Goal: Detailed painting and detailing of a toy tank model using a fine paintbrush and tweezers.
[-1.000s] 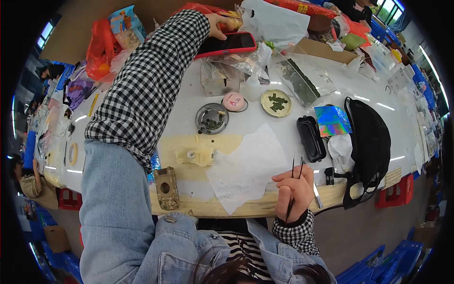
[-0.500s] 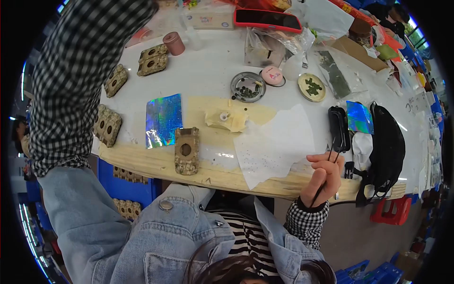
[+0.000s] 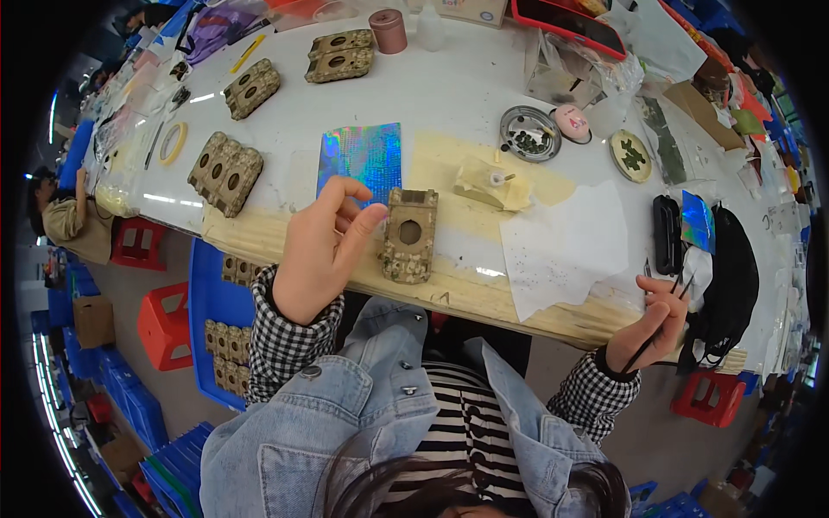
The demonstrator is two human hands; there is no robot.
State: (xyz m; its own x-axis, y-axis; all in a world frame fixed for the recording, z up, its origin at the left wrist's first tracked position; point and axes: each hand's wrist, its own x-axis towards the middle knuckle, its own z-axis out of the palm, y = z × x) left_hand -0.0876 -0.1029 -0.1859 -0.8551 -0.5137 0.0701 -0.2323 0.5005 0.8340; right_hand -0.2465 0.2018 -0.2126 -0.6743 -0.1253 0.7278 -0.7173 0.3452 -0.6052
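Note:
My left hand hovers over the table's front edge, its fingers apart, holding nothing. Its fingertips are close beside a camouflage-painted toy tank hull with a round hole in the top; whether they touch it I cannot tell. Behind that hull lies a shiny blue holographic sheet. At the right, my right hand is closed around dark tweezers, which point away from me. White paper with tiny dark specks is spread between my hands. Beyond it a small pale knob stands on a tape-covered block.
More tank hulls stand at the left, others in a blue tray below the table. At the back right are a round dish of small dark parts, a yellowish dish of green pieces, and a red-cased phone. Red stools stand left.
My left arm, stretched far forward before, has drawn back, bringing the hand beside the near tank hull. My right hand keeps the tweezers. The view has shifted left.

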